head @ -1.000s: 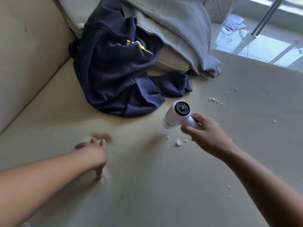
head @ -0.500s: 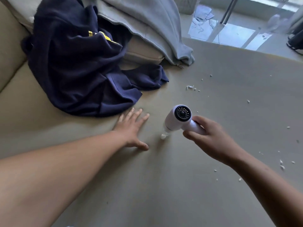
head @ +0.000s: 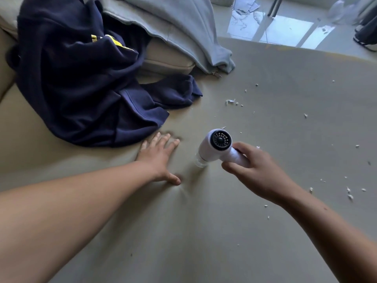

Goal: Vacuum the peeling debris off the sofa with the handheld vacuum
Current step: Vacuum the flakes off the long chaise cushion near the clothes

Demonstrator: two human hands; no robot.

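My right hand (head: 259, 170) grips the handle of a small white handheld vacuum (head: 214, 148) with a black vent grille at its back. Its clear nozzle points down and touches the beige sofa seat (head: 183, 231). My left hand (head: 160, 158) lies flat on the seat just left of the nozzle, fingers spread and pressing into the cushion. White peeling flakes (head: 230, 102) lie beyond the vacuum, and more flakes (head: 348, 193) are scattered on the seat to the right of my right arm.
A navy sweatshirt (head: 85, 84) lies crumpled on the seat right behind my left hand. A grey garment (head: 183, 27) drapes over a cushion at the back. The sofa's front edge and a glossy floor (head: 285, 29) are at the upper right.
My left hand moved from the near left of the seat to beside the vacuum and spread flat. The view swung right. The flakes by the nozzle one second ago are no longer visible.
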